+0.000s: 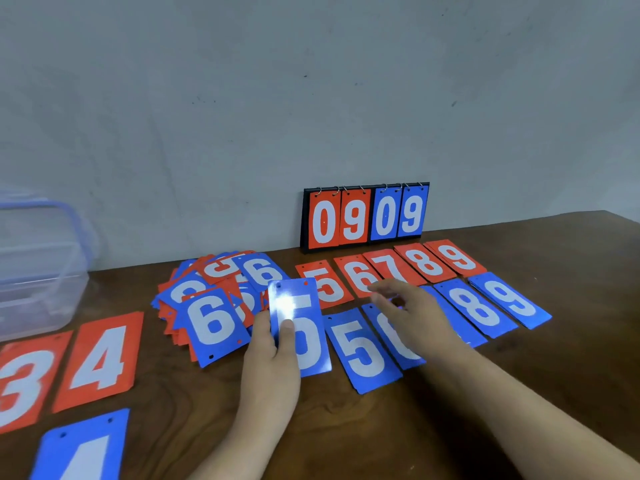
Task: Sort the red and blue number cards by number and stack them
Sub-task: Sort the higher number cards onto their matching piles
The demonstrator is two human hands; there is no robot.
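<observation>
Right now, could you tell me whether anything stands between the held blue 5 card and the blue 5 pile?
Nothing visible does. The left hand holds the blue 5 card just left of the blue 5 pile; the right hand is over the blue 6 pile.

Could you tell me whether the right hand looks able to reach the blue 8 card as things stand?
Probably yes: the right hand is open, holds nothing, and hovers just beside the blue 8 card, with nothing standing in between.
</observation>
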